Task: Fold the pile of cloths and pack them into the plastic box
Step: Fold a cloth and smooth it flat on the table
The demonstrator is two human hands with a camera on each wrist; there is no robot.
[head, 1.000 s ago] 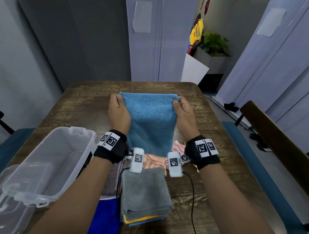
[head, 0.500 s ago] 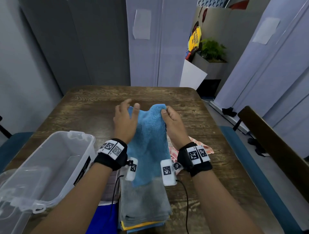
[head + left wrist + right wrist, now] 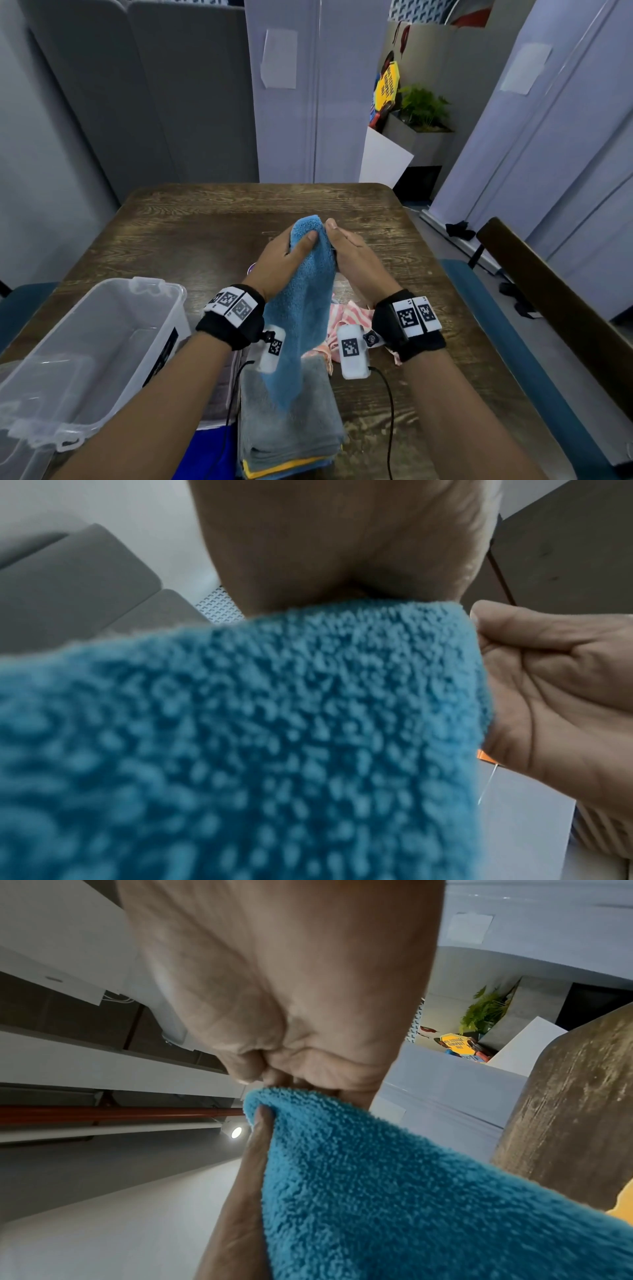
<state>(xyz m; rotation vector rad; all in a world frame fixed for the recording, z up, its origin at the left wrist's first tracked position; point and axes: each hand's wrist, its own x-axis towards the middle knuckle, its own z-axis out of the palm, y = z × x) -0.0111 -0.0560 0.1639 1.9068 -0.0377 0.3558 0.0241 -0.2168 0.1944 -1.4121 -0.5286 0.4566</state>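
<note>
Blue cloth [image 3: 301, 301] — held in the air over the folded stack [image 3: 291, 428] near the plastic box [image 3: 102, 342], its top edge pinched by left hand [image 3: 281, 260] and right hand [image 3: 356, 253] — is judged mid-fold, and a flat, squared lay-down is called for next.

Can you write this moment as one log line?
step: folding | blue cloth: held up | left hand: grips it | right hand: pinches it
</note>
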